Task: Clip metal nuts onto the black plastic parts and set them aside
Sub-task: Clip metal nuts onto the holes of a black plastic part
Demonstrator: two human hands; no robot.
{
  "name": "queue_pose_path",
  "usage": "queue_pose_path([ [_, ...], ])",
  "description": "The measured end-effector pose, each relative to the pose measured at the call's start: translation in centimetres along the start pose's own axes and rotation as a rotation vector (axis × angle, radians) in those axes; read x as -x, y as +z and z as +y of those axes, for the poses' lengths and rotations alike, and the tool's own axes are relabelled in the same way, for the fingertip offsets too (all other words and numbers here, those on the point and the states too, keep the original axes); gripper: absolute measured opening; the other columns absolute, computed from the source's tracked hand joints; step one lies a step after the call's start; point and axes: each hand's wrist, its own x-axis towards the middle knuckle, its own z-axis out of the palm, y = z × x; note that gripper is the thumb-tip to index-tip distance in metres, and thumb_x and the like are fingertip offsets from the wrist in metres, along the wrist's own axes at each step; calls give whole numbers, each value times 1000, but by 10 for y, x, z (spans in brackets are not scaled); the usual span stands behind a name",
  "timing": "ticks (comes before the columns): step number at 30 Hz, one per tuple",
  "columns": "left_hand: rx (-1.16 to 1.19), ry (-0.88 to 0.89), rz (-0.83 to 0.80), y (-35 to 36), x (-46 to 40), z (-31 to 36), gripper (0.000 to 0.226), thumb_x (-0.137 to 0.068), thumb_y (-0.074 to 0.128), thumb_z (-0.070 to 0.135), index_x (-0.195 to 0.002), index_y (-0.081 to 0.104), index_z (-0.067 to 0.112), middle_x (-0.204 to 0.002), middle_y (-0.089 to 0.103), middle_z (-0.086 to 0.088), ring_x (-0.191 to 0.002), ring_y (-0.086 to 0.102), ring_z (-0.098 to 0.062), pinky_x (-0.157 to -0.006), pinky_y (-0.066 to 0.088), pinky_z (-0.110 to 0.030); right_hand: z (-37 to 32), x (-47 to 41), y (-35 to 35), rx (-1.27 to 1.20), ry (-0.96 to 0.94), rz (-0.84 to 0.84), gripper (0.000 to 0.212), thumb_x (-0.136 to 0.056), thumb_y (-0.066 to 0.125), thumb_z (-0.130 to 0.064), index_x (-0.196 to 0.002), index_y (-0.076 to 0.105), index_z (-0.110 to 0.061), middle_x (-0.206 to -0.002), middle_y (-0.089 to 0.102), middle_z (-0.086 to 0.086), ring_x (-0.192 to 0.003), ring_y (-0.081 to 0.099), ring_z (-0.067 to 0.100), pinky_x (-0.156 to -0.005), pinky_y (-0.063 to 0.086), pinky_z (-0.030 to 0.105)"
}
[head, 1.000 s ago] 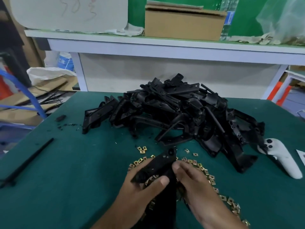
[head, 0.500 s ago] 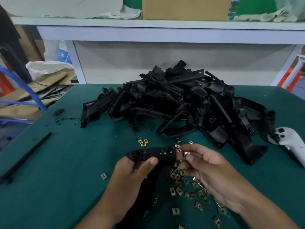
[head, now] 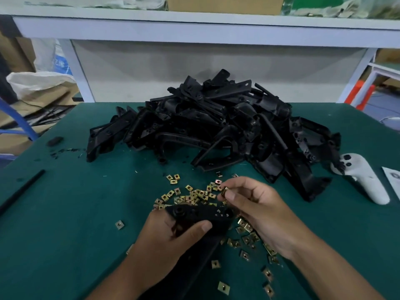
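Since a moment ago, the right hand has lifted from the scattered nuts, pinching one metal nut just above the black plastic part. One part is being gripped by the left hand, thumb across it. Behind, one heap of parts is sitting on the green table; loose nuts are too many to count.

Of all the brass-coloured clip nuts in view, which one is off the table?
The clip nut pinched between the right hand's thumb and fingertips, above the scattered nuts; every other one lies loose on the green mat.
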Motion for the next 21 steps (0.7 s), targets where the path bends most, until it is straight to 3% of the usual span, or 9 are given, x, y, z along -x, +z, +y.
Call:
queue_pose_path([
  [2, -59, 14, 12, -1, 1, -3, 59, -81, 62, 78, -86, 74, 20, -68, 67, -4, -61, 62, -24, -51, 46, -31, 0, 0, 0, -19, 3, 2, 21, -82, 74, -30, -103, 77, -29, -94, 75, -3, -100, 69, 14, -97, 50, 38],
  [5, -57, 58, 34, 1, 1, -4, 54, -84, 65, 71, -82, 72, 18, -67, 66, -4, -60, 63, -23, -51, 46, -34, 0, 1, 0, -55, 20, -31, 29, -80, 74, -33, -108, 78, -29, -90, 72, -10, -95, 67, 5, -88, 52, 27],
  [10, -31, 61, 55, 2, 0, -4, 51, -84, 66, 68, -82, 73, 17, -67, 67, -5, -62, 64, -25, -51, 46, -30, 0, 0, 3, -127, 46, -111, 28, -72, 87, -47, -89, 79, -25, -88, 70, -8, -87, 64, 7, -84, 50, 29],
  [12, -24, 67, 42, 2, -1, -3, 47, -85, 67, 66, -84, 75, 20, -68, 69, -1, -61, 64, -16, -52, 45, -21, 0, -1, 3, -143, 32, -129, 36, -63, 91, -55, -78, 75, -27, -81, 66, -7, -78, 62, 7, -76, 52, 24],
  [14, -31, 84, 27, 3, 0, 1, 32, -87, 67, 63, -84, 75, 32, -66, 68, 12, -58, 60, 1, -53, 43, -13, 0, -1, 2, -108, 16, -126, 38, -61, 90, -59, -74, 71, -28, -77, 62, -8, -75, 57, 8, -76, 48, 27],
  [16, -35, 90, 14, 4, 1, 2, 23, -87, 66, 62, -84, 74, 41, -66, 68, 18, -58, 60, 4, -52, 44, -12, 0, 1, 3, -43, -6, -112, 38, -65, 86, -62, -74, 70, -29, -80, 60, -6, -79, 54, 11, -77, 45, 28],
  [19, -12, 66, 9, 3, 1, 0, 39, -85, 66, 67, -90, 77, 29, -74, 72, 2, -63, 67, -17, -52, 50, -35, -3, 3, 5, 111, -59, -108, 26, -85, 70, -55, -78, 72, -30, -83, 63, -6, -80, 55, 10, -72, 45, 22],
  [21, -23, 77, 2, 3, 1, -2, 42, -85, 66, 66, -91, 77, 26, -75, 73, 1, -64, 67, -18, -53, 49, -34, -5, 4, 6, 226, -95, -129, 24, -95, 58, -44, -79, 72, -33, -79, 65, -15, -75, 56, 3, -68, 43, 16],
])
